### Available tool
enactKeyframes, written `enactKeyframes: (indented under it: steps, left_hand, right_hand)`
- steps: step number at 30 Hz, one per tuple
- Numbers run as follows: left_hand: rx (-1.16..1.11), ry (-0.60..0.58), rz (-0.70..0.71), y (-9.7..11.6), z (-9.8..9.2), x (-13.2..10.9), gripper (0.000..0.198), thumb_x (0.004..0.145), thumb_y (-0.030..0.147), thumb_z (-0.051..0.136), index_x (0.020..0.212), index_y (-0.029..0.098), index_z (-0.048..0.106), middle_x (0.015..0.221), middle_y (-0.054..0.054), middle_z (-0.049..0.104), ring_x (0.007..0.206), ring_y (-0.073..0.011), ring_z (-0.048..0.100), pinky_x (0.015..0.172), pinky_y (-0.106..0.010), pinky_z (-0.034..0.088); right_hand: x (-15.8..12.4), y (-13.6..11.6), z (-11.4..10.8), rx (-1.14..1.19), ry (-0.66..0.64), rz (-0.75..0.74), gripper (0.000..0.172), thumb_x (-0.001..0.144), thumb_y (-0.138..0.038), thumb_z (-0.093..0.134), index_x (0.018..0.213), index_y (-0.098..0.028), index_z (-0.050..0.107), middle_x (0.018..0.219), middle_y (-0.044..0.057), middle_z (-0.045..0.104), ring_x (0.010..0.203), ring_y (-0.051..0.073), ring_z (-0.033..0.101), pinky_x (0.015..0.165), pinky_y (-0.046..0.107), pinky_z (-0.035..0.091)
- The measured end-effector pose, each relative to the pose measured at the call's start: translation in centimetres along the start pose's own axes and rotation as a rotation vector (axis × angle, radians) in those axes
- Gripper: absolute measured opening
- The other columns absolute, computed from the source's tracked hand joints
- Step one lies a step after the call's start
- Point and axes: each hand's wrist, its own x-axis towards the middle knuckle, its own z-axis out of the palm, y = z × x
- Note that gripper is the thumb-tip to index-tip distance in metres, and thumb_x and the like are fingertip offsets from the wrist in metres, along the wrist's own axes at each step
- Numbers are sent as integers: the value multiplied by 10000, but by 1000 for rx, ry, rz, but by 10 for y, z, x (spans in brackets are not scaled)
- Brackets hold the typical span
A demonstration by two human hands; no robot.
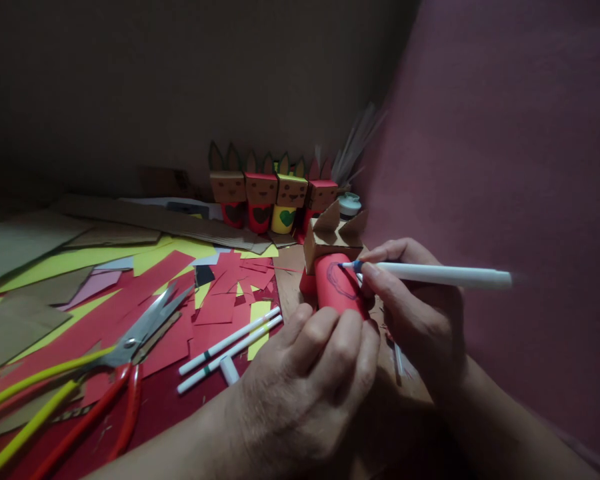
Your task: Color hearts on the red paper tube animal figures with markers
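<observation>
My left hand (pixel 320 373) is closed round the lower end of a red paper tube (pixel 336 287), the body of a cardboard figure. The figure's boxy cardboard head (pixel 333 240) with two pointed ears lies at the tube's far end. A dark rounded outline is drawn on the tube. In my right hand (pixel 413 300) I grip a white marker (pixel 440 273) with a blue tip, which meets the drawn outline. My right fingers pinch the marker near its tip.
Several finished eared figures (pixel 260 193) stand at the back beside a small pale jar (pixel 349 204). Two pairs of scissors (pixel 130 343) lie at left on red and yellow paper scraps (pixel 170 287). White markers (pixel 230 343) rest left of my hand. A pinkish wall (pixel 505 167) rises at right.
</observation>
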Motion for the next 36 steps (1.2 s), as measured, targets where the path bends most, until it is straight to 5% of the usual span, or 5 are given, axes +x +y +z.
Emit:
enactKeyframes:
  steps: [19, 36]
  left_hand:
    - [15, 20, 4, -1, 2, 2, 361, 1000, 96, 405, 1290, 10, 602, 1166, -178, 625, 1119, -317, 540, 936, -444, 492]
    - [22, -6, -9, 0, 0, 2, 392, 1006, 114, 421, 1341, 0, 590, 1184, -181, 620, 1136, -311, 538, 936, -438, 495]
  right_hand:
    - [1, -1, 2, -104, -45, -38, 22, 942, -253, 692, 931, -234, 690, 816, -15, 695, 712, 138, 611, 614, 270, 480]
    - [-2, 0, -1, 94, 9, 40, 89, 939, -196, 676, 881, -244, 628, 678, -35, 622, 579, 132, 565, 548, 265, 459]
